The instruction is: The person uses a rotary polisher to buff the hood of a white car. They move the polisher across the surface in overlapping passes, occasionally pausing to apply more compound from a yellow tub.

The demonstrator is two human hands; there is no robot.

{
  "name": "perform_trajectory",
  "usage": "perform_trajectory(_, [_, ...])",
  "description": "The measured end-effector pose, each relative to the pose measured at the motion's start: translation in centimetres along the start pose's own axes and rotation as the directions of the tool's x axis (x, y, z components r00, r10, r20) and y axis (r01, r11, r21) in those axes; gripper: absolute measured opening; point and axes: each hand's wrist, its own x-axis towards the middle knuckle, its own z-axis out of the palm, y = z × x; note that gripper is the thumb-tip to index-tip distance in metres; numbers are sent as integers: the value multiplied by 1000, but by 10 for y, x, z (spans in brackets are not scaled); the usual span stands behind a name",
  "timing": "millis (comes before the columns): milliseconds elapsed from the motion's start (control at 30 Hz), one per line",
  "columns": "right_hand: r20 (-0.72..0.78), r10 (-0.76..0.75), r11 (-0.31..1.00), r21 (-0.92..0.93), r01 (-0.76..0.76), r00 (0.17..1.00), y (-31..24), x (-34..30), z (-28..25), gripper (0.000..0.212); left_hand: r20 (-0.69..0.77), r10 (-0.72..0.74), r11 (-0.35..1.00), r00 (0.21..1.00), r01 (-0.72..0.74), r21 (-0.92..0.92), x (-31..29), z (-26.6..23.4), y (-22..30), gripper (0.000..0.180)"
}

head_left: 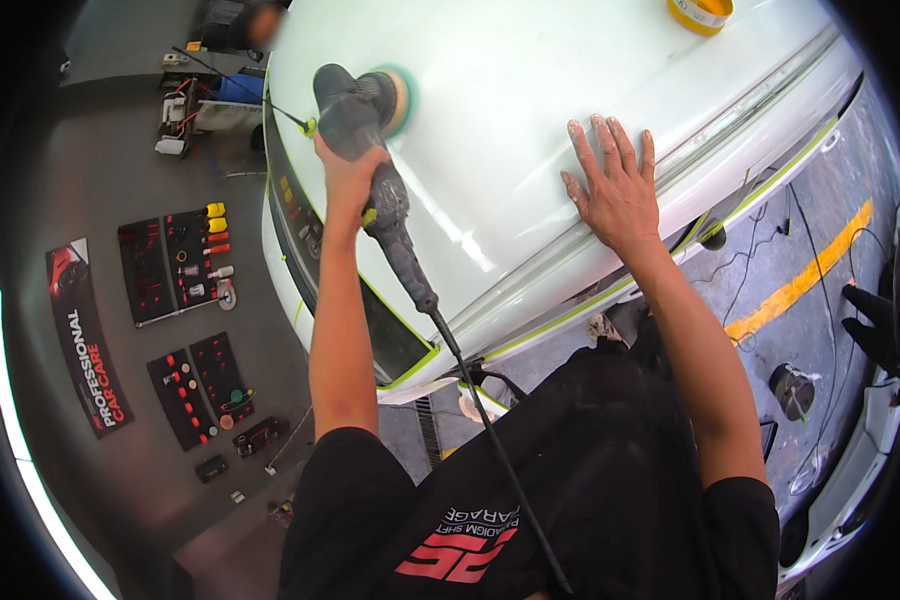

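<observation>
My left hand (348, 182) is closed around the body of a dusty black car polisher (395, 225). The polisher's round pad (402, 100), orange and green at its edge, sits against the white car roof (510, 110). From the tool's rear end a black power cord (492, 435) runs down over my black shirt. My right hand (618, 195) lies on the roof near its side rail, fingers spread and tips whitened with residue; nothing is in it. Yellow-green masking tape (407, 372) borders the dark glass.
A yellow tape roll (705, 18) rests on the far roof. Wall panels (170, 260) of tools and pads hang at left, beside a banner (90, 338). Cables and a dark bucket (793, 390) are on the floor at right, near a yellow line (805, 275).
</observation>
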Motion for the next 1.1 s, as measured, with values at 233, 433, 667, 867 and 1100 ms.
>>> perform_trajectory(233, [1, 20, 997, -75, -20, 1000, 2, 0, 3, 68, -42, -94, 992, 995, 98, 84, -154, 14, -6, 118])
perform_trajectory(433, [-8, 12, 994, -104, -13, 1000, 1, -1, 5, 65, -77, -136, 987, 988, 141, 70, -170, 1, -20, 121])
perform_trajectory(667, [-30, 1, 997, -73, -3, 1000, 0, -1, 9, 64, -114, -74, 994, 991, 83, 75, -77, -17, -18, 123])
perform_trajectory(867, [-34, 8, 998, -63, -10, 999, 5, -1, 8, 64, -109, -167, 980, 980, 176, 90, 7, -22, -1, 127])
perform_trajectory(1100, [-34, 3, 1000, -27, -4, 999, 4, -1, 7, 67, -75, -189, 981, 979, 192, 35, 84, -31, -3, 126])
